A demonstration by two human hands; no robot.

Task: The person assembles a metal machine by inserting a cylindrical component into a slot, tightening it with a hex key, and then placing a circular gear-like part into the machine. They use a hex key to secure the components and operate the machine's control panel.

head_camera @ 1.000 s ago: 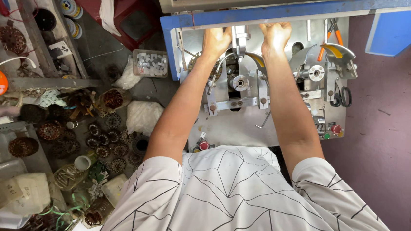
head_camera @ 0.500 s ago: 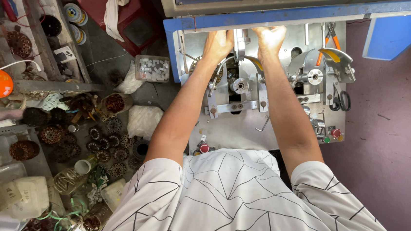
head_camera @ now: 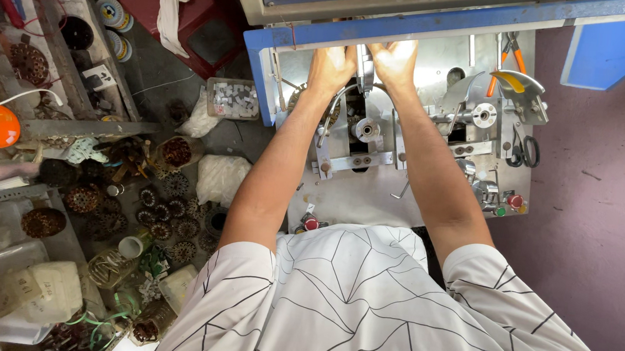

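Both hands at the far end of a metal winding machine, either side of its upright metal guide

Left hand [head_camera: 332,67] and right hand [head_camera: 396,59] press against the narrow guide [head_camera: 365,67] above the round spindle [head_camera: 366,129]; fingers curl away from the camera, so cannot tell if they grip. Risk, as judged: fingers sit close to the spindle and could be nipped if it turns. Scissors [head_camera: 521,149] lie at right; wound coils [head_camera: 168,212] crowd the floor at left

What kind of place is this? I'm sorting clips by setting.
Likely a small motor-winding workshop: both hands, left hand and right hand, work at a metal bench machine, with wound stator cores on the floor and scissors nearby.
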